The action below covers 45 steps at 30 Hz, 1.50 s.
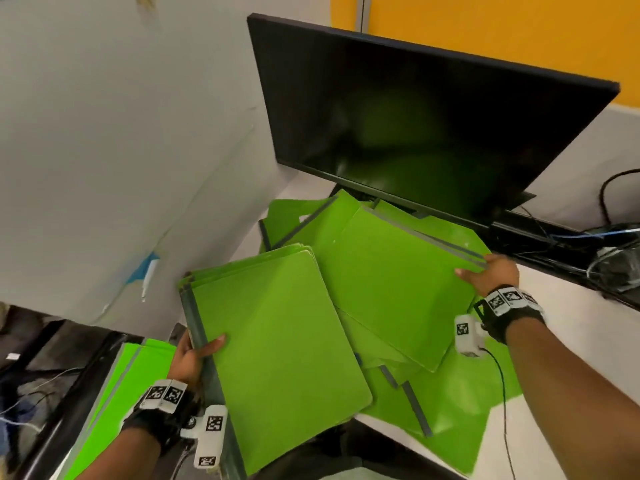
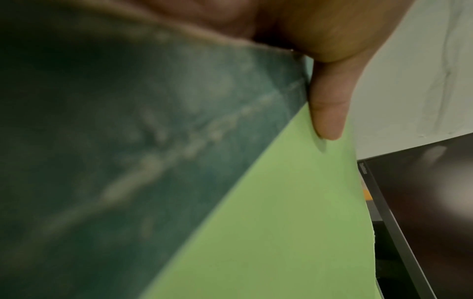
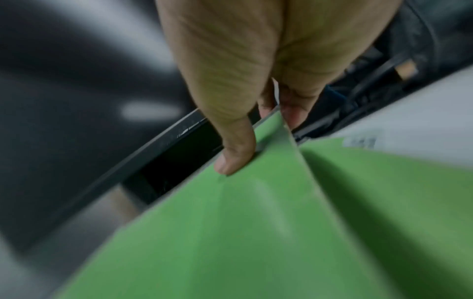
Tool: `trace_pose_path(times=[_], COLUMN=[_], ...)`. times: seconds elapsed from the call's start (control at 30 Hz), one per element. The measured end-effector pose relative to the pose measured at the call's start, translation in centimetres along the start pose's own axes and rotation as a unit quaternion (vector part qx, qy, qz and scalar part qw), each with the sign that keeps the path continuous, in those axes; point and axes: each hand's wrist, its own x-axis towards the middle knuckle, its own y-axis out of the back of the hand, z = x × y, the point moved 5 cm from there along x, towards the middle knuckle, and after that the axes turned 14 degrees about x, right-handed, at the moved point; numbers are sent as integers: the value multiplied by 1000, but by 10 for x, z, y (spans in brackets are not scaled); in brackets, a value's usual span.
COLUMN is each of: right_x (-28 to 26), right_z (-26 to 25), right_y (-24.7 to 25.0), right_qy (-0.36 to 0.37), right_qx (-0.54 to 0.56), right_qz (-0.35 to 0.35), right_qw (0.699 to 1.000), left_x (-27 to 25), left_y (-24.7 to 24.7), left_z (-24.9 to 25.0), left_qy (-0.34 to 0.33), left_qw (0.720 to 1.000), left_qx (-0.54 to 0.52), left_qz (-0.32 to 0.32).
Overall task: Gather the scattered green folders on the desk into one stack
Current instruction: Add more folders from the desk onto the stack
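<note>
Our left hand (image 1: 188,358) grips the stack (image 1: 277,341) by its grey spine, thumb on top, at the desk's (image 1: 571,341) left edge. Loose folders (image 1: 446,410) lie mid-desk. Our right hand (image 1: 491,277) pinches a folder (image 1: 391,282) by the monitor (image 1: 415,126).

Folders (image 1: 277,341) are all bright lime green, each with a dull grey-teal strip down the spine (image 1: 194,320); up close in the left wrist view that strip looks dark teal with pale scuffed flecks. Monitor (image 1: 415,116) is plain black with a faint green reflection in the screen. Worktop (image 1: 571,341) is off-white. Wall at upper right is mustard yellow (image 1: 485,29), the panel at upper left pale grey. Wristbands (image 1: 509,303) are black with white tags carrying black-and-white square codes. Cables at far right are black, one blue.
</note>
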Motion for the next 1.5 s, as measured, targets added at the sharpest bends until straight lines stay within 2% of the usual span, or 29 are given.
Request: trace_pose_path(times=[0.07,0.17,0.27,0.33,0.5,0.57,0.63,0.7,0.77,0.87,0.97,1.07,1.17,1.27,1.4,1.5], right_x=[-3,-9,-10,-8,0,-3,-11,-17,-20,-25,-30,-31,-33,-37,-43,-51], right_z=[-9,-25,-37,-53,-112,-128,-140,-150,-163,-177,-177,-173,-172,-177,-172,-159], right_y=[-15,-41,-58,-62,-66,-78,-96,-113,-126,-146,-166,-174,-172,-159,-115,-66], right_qy=[-36,-45,-62,-44,51,53,59,104,149,199,202,177,151,177,181,201], right_qx=[84,182,243,243,121,71,36,51,46,-49,-175,-208,-146,-46,39,77], right_qz=[5,-3,-4,-3,-36,-90,-177,-236,-229,-222,-249,-229,-236,-239,-192,-177], right_qw=[996,982,968,969,991,992,982,965,961,953,931,934,949,954,964,961], left_x=[-2,-4,-5,-7,-10,-10,-10,-10,-9,-6,-3,6,10,6,5,7], left_y=[3,4,2,3,3,2,1,0,-1,-4,-4,-2,-3,-10,-14,-17], left_z=[-5,-9,-11,-12,-12,-10,-9,-8,-7,-9,-10,-15,-16,-5,0,4], left_qy=[-2,4,16,25,36,30,26,21,21,22,23,18,22,14,3,-2], left_qw=[1000,1000,1000,999,999,999,999,999,999,999,999,999,1000,1000,999,998], left_qx=[1,-1,-15,-21,-29,-27,-25,-30,-38,-38,-35,-20,-13,-12,-36,-30], left_qz=[1,9,12,11,0,-3,-4,-2,1,2,12,20,3,-18,-32,-53])
